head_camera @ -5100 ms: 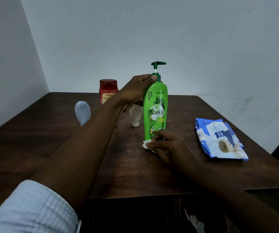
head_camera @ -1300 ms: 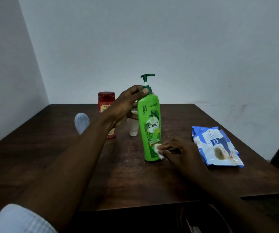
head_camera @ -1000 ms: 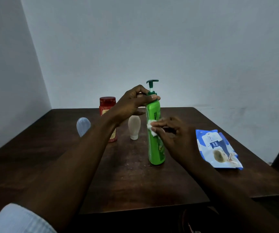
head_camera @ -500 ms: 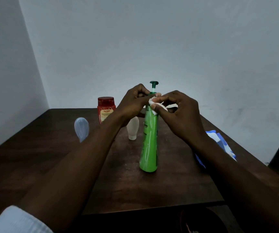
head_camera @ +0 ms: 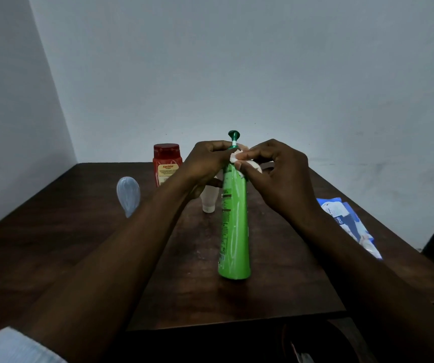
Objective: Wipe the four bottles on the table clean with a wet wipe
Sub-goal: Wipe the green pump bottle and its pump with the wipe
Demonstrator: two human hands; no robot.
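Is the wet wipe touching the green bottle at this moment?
Touching. The head view shows the right hand pinching the wet wipe against the shoulder of the green bottle, with no gap visible.

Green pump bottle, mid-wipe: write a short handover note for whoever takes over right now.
Left hand grips the green pump bottle near its top; the bottle stands upright on the table.
Right hand pinches the wet wipe against the bottle's neck, below the pump.
Red jar, white tube and pale blue bottle stand behind; the wipe pack lies to the right.
Done: cannot tell beyond this bottle being worked on.
Left: finish the neck, then probably the other three.
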